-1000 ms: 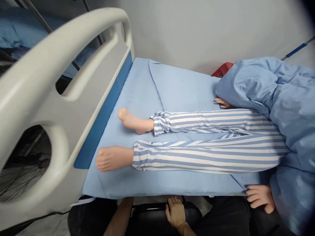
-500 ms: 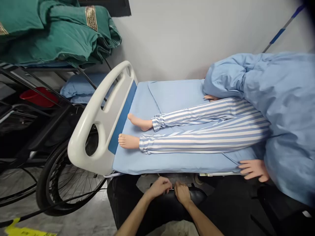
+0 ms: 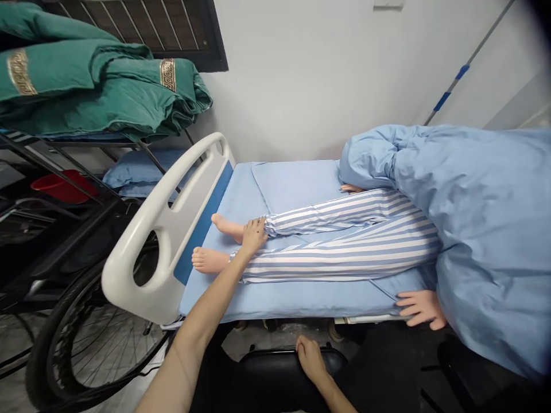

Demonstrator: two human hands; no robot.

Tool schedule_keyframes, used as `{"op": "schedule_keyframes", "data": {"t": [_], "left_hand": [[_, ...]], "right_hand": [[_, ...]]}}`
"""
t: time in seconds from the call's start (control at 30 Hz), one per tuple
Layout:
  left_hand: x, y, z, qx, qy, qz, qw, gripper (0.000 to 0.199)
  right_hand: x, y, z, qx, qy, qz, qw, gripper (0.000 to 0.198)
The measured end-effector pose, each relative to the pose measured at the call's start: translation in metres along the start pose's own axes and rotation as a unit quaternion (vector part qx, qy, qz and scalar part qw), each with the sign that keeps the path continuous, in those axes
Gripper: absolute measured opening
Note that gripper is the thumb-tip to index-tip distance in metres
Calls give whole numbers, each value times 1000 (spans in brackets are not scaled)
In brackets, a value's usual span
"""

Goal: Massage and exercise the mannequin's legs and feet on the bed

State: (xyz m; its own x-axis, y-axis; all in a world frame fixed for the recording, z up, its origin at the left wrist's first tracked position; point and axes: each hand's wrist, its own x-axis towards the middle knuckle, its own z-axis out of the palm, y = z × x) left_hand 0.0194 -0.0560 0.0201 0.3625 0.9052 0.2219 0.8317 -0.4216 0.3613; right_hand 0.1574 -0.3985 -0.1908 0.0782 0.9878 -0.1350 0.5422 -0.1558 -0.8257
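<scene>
A care manikin in blue-and-white striped trousers point(image 3: 327, 258) lies on a bed covered by a light blue sheet point(image 3: 284, 301). My left hand point(image 3: 255, 235) reaches across the near leg and is closed over the far ankle, at the trouser cuff. Both bare feet are visible, the near foot point(image 3: 210, 260) closest to the footboard. My right hand point(image 3: 310, 355) is curled into a loose fist at the edge of a black chair point(image 3: 269, 370), below the bed's side; nothing shows in it. A bunched blue quilt point(image 3: 486, 218) hides the manikin's upper body, leaving one manikin hand point(image 3: 422, 308) showing.
At the left stands the white footboard point(image 3: 114, 269), with a wheelchair wheel point(image 3: 45, 361) beside it. Folded green bedding point(image 3: 124, 103) lies on a metal rack, near a red basin point(image 3: 64, 186). A pole point(image 3: 462, 71) leans against the wall point(image 3: 293, 86) at the right.
My left hand has left the chair's edge and moved forward and left onto the manikin's far ankle. My right hand stays by the chair. The view has tilted up slightly.
</scene>
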Motion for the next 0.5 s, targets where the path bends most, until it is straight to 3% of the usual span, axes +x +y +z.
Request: {"op": "schedule_keyframes", "data": {"t": [0.13,0.27,0.5], "left_hand": [[16,-31,7,130,-73,3,989,40],[10,-60,1,224,-85,46,970,41],[21,-83,-14,267,-86,91,956,40]], "right_hand": [[-5,0,-9,53,-32,79,995,17],[3,-21,-18,78,-68,94,990,12],[56,-113,-64,173,-217,-6,961,5]]}}
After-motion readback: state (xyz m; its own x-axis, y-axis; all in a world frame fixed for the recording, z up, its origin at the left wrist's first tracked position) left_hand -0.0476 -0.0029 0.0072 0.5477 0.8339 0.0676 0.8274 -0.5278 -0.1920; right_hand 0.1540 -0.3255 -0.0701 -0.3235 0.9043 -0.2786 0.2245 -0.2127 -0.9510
